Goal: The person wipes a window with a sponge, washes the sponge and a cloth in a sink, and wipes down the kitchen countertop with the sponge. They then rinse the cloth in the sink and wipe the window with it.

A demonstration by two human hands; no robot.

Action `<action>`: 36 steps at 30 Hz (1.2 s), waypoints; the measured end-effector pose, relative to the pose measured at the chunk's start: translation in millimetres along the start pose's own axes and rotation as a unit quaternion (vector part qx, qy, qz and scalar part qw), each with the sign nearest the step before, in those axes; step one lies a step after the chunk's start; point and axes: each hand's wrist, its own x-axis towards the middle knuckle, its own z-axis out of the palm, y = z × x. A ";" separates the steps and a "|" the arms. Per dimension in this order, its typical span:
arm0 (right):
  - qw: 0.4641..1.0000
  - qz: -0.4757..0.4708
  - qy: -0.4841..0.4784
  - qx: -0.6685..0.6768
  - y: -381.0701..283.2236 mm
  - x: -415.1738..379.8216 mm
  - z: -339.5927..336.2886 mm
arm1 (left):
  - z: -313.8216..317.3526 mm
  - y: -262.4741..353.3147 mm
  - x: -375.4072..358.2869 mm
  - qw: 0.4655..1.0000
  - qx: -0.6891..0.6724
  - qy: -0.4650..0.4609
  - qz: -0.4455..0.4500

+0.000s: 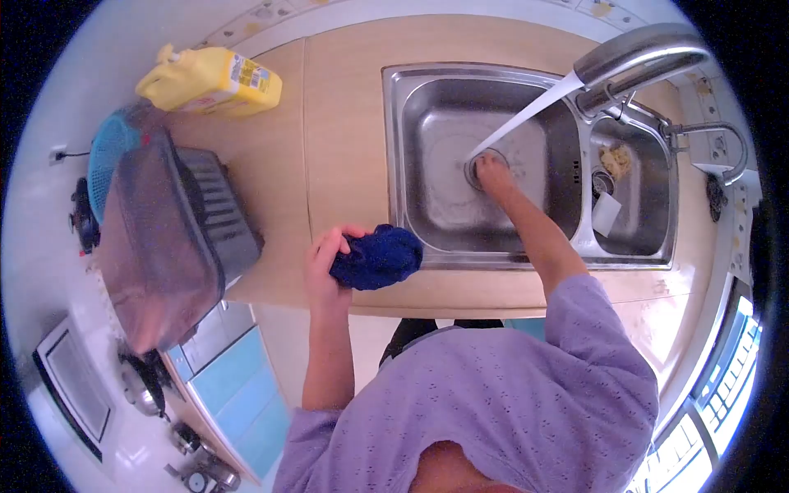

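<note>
Blue cloth (378,257): bunched up, gripped in the left hand (325,264) at the counter's front edge, just left of the sink
Left hand: fingers curled tight around the cloth
Right hand (493,174): reaching into the large steel basin (427,189), resting at the drain (485,168); whether it grasps anything cannot be told
Tap (641,53): running, water falling onto the right hand
Counter (345,131): pale wood, a yellow bottle (212,80) lying at the far left

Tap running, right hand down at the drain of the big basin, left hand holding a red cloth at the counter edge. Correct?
Not quite: the cloth in the left hand is dark blue, not red, as the head view shows. The rest holds: tap running, right hand at the drain of the big basin.
</note>
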 end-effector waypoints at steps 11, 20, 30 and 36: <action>0.997 0.008 -0.028 0.072 -3.3 -5.1 -33.7 | 10.9 -5.2 -8.5 0.998 0.059 -0.025 0.002; 0.952 0.090 0.116 0.267 44.0 -119.0 -158.2 | 34.8 -13.8 -12.4 0.997 -0.017 -0.078 -0.025; 0.846 0.341 0.292 0.286 196.4 -229.3 -178.6 | 127.5 -40.1 7.6 0.961 0.203 -0.114 0.147; 0.874 0.388 0.071 0.283 298.7 -223.5 -68.9 | 164.0 -63.4 -3.4 0.892 0.383 -0.205 0.123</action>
